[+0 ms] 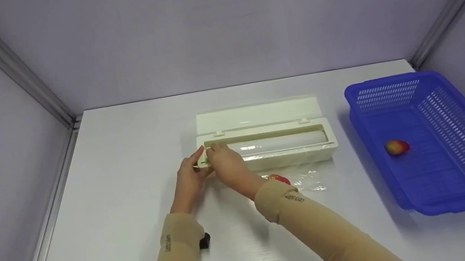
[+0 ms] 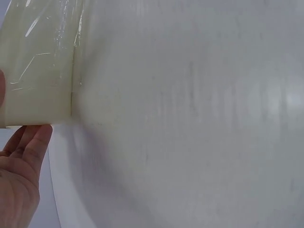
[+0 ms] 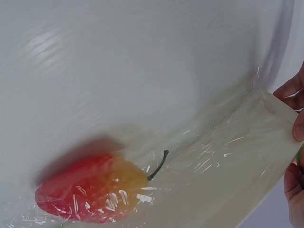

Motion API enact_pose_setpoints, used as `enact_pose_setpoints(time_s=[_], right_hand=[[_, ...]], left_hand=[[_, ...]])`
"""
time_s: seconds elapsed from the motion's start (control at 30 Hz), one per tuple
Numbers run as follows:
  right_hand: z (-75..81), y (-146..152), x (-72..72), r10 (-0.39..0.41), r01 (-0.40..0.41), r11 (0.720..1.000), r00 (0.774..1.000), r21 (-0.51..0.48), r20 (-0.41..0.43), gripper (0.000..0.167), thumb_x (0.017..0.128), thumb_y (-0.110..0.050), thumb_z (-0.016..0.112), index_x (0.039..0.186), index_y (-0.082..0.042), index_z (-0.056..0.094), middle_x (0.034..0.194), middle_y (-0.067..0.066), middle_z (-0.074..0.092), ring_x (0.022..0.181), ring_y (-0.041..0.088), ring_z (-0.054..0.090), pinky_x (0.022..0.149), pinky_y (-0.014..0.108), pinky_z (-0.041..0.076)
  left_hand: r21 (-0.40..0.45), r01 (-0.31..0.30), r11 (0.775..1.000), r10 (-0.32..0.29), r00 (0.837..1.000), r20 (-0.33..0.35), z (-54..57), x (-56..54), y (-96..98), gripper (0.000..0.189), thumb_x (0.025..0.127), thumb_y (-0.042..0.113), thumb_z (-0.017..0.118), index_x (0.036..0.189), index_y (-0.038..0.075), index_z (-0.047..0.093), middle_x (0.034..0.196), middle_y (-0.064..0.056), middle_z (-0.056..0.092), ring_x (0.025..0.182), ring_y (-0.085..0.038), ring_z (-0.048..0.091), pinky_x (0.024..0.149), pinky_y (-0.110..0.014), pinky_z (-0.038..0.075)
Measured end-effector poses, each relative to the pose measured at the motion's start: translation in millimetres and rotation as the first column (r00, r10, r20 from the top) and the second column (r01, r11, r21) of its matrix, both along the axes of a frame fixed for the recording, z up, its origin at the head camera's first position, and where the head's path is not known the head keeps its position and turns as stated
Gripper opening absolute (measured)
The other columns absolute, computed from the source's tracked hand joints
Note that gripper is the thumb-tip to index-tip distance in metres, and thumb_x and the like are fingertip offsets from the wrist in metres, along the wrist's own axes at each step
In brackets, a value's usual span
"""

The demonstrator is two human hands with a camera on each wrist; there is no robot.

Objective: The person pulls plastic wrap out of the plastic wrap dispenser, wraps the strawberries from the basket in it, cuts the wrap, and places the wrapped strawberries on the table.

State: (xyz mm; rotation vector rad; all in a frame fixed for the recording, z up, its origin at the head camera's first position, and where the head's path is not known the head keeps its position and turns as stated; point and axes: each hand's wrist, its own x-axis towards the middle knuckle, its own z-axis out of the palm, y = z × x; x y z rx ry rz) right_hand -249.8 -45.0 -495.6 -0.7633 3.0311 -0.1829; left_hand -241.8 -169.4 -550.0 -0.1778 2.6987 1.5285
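A white cling film dispenser [image 1: 290,158] stands with its lid [image 1: 258,115] raised and a roll of film [image 1: 282,142] inside. Clear film [image 3: 209,156] hangs over its front and lies over a red-and-yellow mango [image 3: 90,190] with a dark stem. My left hand [image 1: 189,181] grips the dispenser's left end; its fingers [image 2: 38,145] touch the end face in the left wrist view. At that same corner, my right hand [image 1: 229,164] has curled fingers and appears to pinch a small green piece [image 1: 204,161], mostly hidden by the fingers.
A blue plastic basket [image 1: 446,203] with slotted sides stands on the right of the white table [image 1: 105,196]. One small red-and-yellow mango [image 1: 397,147] lies in it. Walls enclose the table's back and sides.
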Motion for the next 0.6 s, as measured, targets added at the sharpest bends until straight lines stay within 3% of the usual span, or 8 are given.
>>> enact_pose_setpoints(time_s=[0.27, 0.6], right_hand=[[-2.6, 25, -1.7, 0.023, -0.025, 0.998, 0.999, -0.051, -0.039, 0.024, 0.084, 0.003, 0.059, 0.107, -0.004, 0.058, 0.108, 0.007, 0.057, 0.102, 0.021, 0.055, 0.085, 0.03, 0.052], [-8.1, 104, -3.7, -0.011, 0.005, 0.973, 1.0, -0.229, -0.025, 0.008, 0.086, 0.003, 0.055, 0.092, -0.002, 0.058, 0.096, 0.01, 0.057, 0.094, 0.024, 0.056, 0.082, 0.035, 0.05]], left_hand=[[0.013, 0.017, 1.0, -0.017, 1.0, 0.025, 0.9, -2.3, 1.1, 0.069, 0.077, 0.025, 0.072, 0.139, 0.028, 0.041, 0.108, -0.009, 0.052, 0.096, -0.02, 0.054, 0.086, -0.031, 0.048], [-0.005, 0.028, 1.0, -0.027, 0.999, 0.042, 1.1, -0.9, -3.1, 0.07, 0.079, 0.025, 0.07, 0.141, 0.029, 0.037, 0.111, -0.009, 0.051, 0.096, -0.019, 0.049, 0.082, -0.028, 0.047]])
